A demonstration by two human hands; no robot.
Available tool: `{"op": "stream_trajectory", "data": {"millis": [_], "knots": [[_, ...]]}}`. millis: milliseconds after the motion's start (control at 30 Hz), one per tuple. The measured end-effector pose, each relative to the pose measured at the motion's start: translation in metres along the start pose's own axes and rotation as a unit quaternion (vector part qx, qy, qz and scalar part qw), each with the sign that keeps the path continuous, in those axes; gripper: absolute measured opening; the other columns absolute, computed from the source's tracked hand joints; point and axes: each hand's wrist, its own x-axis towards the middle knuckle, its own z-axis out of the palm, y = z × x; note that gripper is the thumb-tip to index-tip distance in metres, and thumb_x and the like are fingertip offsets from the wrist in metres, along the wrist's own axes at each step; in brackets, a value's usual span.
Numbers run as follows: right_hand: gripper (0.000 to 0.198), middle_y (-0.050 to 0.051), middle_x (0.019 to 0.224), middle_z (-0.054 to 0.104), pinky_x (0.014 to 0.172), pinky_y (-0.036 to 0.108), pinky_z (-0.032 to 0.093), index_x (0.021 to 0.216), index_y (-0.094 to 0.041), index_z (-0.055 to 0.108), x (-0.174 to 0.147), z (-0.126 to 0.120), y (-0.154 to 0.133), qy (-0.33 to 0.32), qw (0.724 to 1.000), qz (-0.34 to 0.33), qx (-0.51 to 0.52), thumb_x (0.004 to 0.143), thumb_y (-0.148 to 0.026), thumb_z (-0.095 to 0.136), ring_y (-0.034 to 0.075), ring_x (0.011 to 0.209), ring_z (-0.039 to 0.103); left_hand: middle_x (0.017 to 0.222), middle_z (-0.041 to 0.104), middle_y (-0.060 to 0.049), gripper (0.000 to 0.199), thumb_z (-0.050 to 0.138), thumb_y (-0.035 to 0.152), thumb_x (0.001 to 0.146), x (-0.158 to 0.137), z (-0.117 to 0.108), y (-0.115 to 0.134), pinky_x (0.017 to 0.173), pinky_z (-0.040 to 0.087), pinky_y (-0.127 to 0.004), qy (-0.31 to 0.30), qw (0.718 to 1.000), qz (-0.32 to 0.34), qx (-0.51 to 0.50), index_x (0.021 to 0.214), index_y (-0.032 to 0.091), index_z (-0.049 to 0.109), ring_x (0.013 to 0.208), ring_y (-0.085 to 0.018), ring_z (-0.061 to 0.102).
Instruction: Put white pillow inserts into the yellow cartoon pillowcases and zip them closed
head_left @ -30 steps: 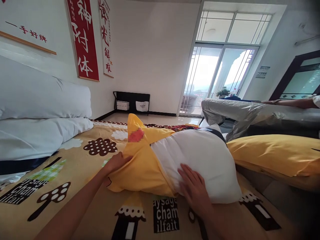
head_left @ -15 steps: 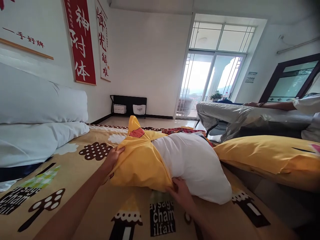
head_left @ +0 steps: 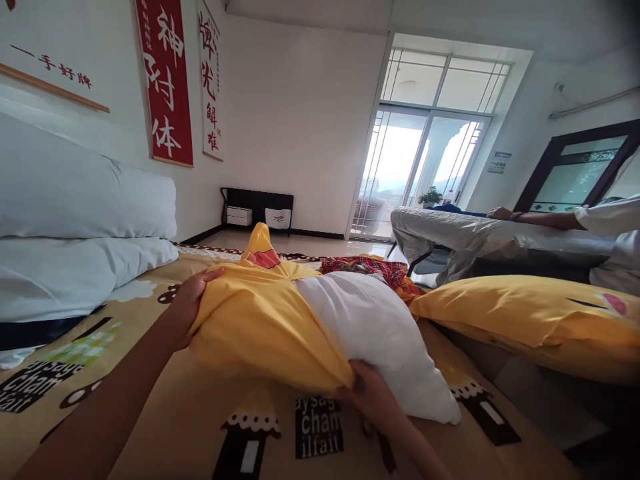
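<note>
A yellow pillowcase covers the left part of a white pillow, whose right part is bare. My left hand is closed on the pillowcase's left side, its fingertips partly hidden by the cloth. At the case's open edge, near the front, my right hand grips the yellow hem beside the white pillow; its fingers are a little blurred. A corner with a red-orange print sticks up at the back of the case. Both pillow and case rest on a brown patterned bed sheet.
Another yellow pillow lies at the right. White pillows are stacked at the left. Behind the bed are a red plaid cloth and a low black rack. A person's arm rests on a plastic-covered table.
My left hand has pulled the pillowcase's left side up and leftward, spreading it wider. My right hand has shifted slightly right and down with the hem.
</note>
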Motion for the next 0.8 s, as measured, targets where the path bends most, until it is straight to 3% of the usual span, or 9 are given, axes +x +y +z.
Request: {"op": "stream_trajectory", "data": {"millis": [100,200,300,367,467,600,700,800], "knots": [[0.022,0.007,0.088,0.069,0.068,0.036,0.051,0.086,-0.022,0.066,0.016,-0.030,0.014,0.042,0.996,0.037,0.067,0.078,-0.042,0.059,0.026,0.080,0.062,0.076,0.068,-0.007,0.040,0.053,0.041,0.079,0.007,-0.010,0.002,0.068,0.058,-0.039,-0.018,0.996,-0.035,-0.085,0.110,0.016,0.059,0.073,-0.026,0.067],[0.039,0.006,0.075,0.065,0.068,0.035,0.045,0.072,-0.021,0.063,0.047,-0.067,0.027,0.081,0.995,0.059,0.001,0.076,-0.059,0.056,0.024,0.073,0.058,0.079,0.068,-0.007,0.038,0.057,0.037,0.077,0.018,-0.015,0.003,0.071,0.058,-0.039,-0.006,0.996,-0.013,-0.092,0.109,0.017,0.057,0.073,-0.024,0.067],[0.047,0.004,0.067,0.059,0.072,0.037,0.040,0.063,-0.022,0.058,0.078,-0.090,0.033,0.100,0.991,0.051,-0.068,0.076,-0.067,0.052,0.023,0.071,0.054,0.076,0.067,-0.007,0.037,0.059,0.042,0.076,0.031,-0.017,-0.008,0.064,0.057,-0.038,0.009,0.999,-0.012,-0.051,0.103,0.017,0.057,0.071,-0.025,0.066],[0.048,0.004,0.066,0.058,0.072,0.036,0.038,0.061,-0.022,0.054,0.090,-0.091,0.032,0.093,0.990,0.040,-0.096,0.077,-0.067,0.052,0.022,0.072,0.054,0.077,0.067,-0.007,0.037,0.054,0.049,0.077,0.040,-0.022,-0.022,0.063,0.055,-0.036,0.020,0.998,0.020,0.055,0.096,0.017,0.058,0.073,-0.026,0.066],[0.042,0.002,0.063,0.059,0.073,0.034,0.036,0.061,-0.022,0.053,0.092,-0.077,0.024,0.038,0.993,0.024,-0.111,0.080,-0.059,0.053,0.020,0.069,0.054,0.078,0.067,-0.007,0.038,0.059,0.055,0.071,0.054,-0.037,-0.046,0.065,0.053,-0.030,0.018,0.974,0.070,0.214,0.080,0.019,0.060,0.080,-0.026,0.065],[0.030,0.001,0.065,0.065,0.074,0.031,0.035,0.063,-0.021,0.056,0.080,-0.056,0.012,-0.077,0.993,0.032,-0.088,0.080,-0.046,0.058,0.019,0.066,0.057,0.058,0.057,-0.002,0.039,0.075,0.051,0.051,0.059,-0.065,-0.059,0.045,0.042,-0.025,-0.001,0.953,0.041,0.300,0.064,0.019,0.057,0.060,-0.022,0.058],[0.024,0.003,0.068,0.068,0.071,0.030,0.035,0.064,-0.021,0.058,0.076,-0.052,0.006,-0.099,0.990,0.049,-0.089,0.077,-0.040,0.061,0.020,0.067,0.058,0.063,0.055,-0.001,0.037,0.072,0.053,0.059,0.048,-0.075,-0.050,0.041,0.038,-0.022,-0.078,0.931,0.019,0.355,0.067,0.020,0.058,0.058,-0.018,0.054],[0.019,0.004,0.072,0.071,0.071,0.029,0.036,0.067,-0.021,0.061,0.077,-0.052,0.006,-0.082,0.991,0.044,-0.095,0.077,-0.038,0.061,0.021,0.069,0.061,0.058,0.048,0.001,0.037,0.072,0.051,0.060,0.033,-0.073,-0.037,0.041,0.029,-0.021,-0.160,0.901,0.042,0.400,0.056,0.019,0.053,0.050,-0.014,0.044]]}}
